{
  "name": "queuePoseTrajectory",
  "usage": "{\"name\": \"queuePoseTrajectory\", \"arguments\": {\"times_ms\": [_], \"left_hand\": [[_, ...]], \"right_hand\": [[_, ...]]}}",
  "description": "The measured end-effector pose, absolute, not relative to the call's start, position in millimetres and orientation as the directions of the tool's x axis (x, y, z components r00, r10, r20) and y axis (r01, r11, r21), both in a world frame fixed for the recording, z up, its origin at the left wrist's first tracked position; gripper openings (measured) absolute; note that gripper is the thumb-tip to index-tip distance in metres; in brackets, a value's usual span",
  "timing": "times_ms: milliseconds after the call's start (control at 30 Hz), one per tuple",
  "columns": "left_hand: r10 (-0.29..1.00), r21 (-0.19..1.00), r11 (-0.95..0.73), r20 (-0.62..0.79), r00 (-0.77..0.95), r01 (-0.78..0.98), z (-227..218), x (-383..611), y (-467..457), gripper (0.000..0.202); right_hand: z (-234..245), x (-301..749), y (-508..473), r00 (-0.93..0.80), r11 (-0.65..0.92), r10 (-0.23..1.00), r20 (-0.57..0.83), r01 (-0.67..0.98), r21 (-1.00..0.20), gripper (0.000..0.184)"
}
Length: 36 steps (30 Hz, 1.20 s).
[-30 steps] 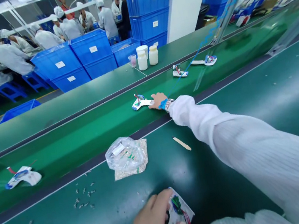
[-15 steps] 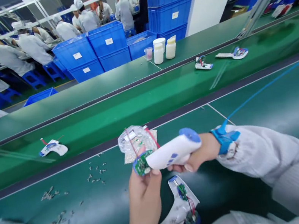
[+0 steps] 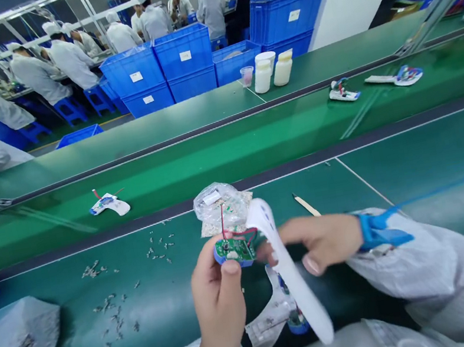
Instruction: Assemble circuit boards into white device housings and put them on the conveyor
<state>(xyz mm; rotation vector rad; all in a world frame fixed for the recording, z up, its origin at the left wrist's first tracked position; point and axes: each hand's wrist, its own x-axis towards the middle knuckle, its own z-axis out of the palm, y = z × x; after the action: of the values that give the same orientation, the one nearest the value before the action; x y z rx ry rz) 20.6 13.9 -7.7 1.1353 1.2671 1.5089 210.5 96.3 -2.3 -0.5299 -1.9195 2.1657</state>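
- The left hand [image 3: 217, 295] was closed, thumb and fingers pinching a small green circuit board [image 3: 234, 251] with a blue rim and thin red wires.
- The right hand [image 3: 319, 239] curled around a long white plastic shell [image 3: 291, 270], just beside the board; its exact grip was partly hidden.
- A blue wrist strap [image 3: 380, 234] circled the right wrist.
- Ahead of the hands lay a clear plastic bag [image 3: 222, 206], with a wooden stick [image 3: 306, 205] to its right.
- Small screws [image 3: 158, 249] lay scattered left of the left hand.
- Below the hands lay another white shell piece [image 3: 269, 322].
- The step in hand appeared to be handling board and shell together, held apart.
- Any next move called for keeping the wires clear of the fingers.
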Motion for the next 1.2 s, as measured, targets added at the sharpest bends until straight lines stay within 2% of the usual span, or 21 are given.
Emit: {"name": "queuePoseTrajectory", "arguments": {"times_ms": [67,100,133,200,267,433,633,700,767,800,867,933,1000,1100,1200], "left_hand": [[0.958,0.977,-0.161,0.189,-0.217,0.138,0,19,12,0.026],[0.953,0.958,-0.18,0.225,-0.201,0.221,3,19,11,0.024],[0.948,0.936,-0.201,0.26,-0.182,0.29,6,19,10,0.023],[0.933,0.893,-0.233,0.317,-0.17,0.384,9,21,9,0.026],[0.92,0.866,-0.224,0.34,-0.197,0.447,10,23,8,0.032],[0.902,0.819,-0.142,0.339,-0.269,0.556,12,25,5,0.04],[0.942,0.795,-0.176,0.308,-0.136,0.581,15,22,8,0.032],[0.955,0.816,-0.211,0.291,-0.066,0.538,15,18,10,0.027],[0.956,0.834,-0.241,0.291,-0.024,0.496,14,14,11,0.027],[0.955,0.838,-0.254,0.297,-0.012,0.483,14,13,11,0.028],[0.947,0.824,-0.286,0.322,0.01,0.489,14,11,10,0.029],[0.93,0.781,-0.331,0.365,0.044,0.529,16,11,10,0.03],[0.911,0.72,-0.368,0.406,0.072,0.589,19,11,8,0.03],[0.89,0.65,-0.391,0.448,0.087,0.652,21,12,7,0.03],[0.889,0.652,-0.365,0.457,0.04,0.665,21,15,5,0.029]], "right_hand": [[13,214,102,-0.675,0.096,0.732,-0.094,0.239,-0.966,0.038],[20,213,102,-0.541,0.194,0.841,-0.002,0.305,-0.933,0.03],[27,210,100,-0.472,0.274,0.877,0.095,0.326,-0.905,0.025],[38,199,90,-0.538,0.402,0.812,0.226,0.235,-0.885,0.019],[44,185,80,-0.649,0.469,0.71,0.273,0.147,-0.871,0.015],[42,169,74,-0.687,0.477,0.679,0.258,0.146,-0.867,0.018],[30,176,94,-0.698,0.427,0.638,0.324,-0.029,-0.904,0.024],[27,177,103,-0.616,0.383,0.734,0.286,0.028,-0.923,0.022],[25,177,110,-0.5,0.341,0.84,0.211,0.185,-0.922,0.016],[25,176,113,-0.487,0.333,0.854,0.182,0.243,-0.911,0.018],[25,175,115,-0.624,0.37,0.766,0.154,0.233,-0.899,0.021],[25,173,114,-0.806,0.401,0.573,0.149,0.117,-0.908,0.025],[24,172,110,-0.87,0.391,0.467,0.158,0.044,-0.919,0.028],[21,171,103,-0.85,0.322,0.505,0.148,0.026,-0.946,0.021],[19,169,96,-0.792,0.154,0.607,0.072,0.029,-0.988,0.022]]}}
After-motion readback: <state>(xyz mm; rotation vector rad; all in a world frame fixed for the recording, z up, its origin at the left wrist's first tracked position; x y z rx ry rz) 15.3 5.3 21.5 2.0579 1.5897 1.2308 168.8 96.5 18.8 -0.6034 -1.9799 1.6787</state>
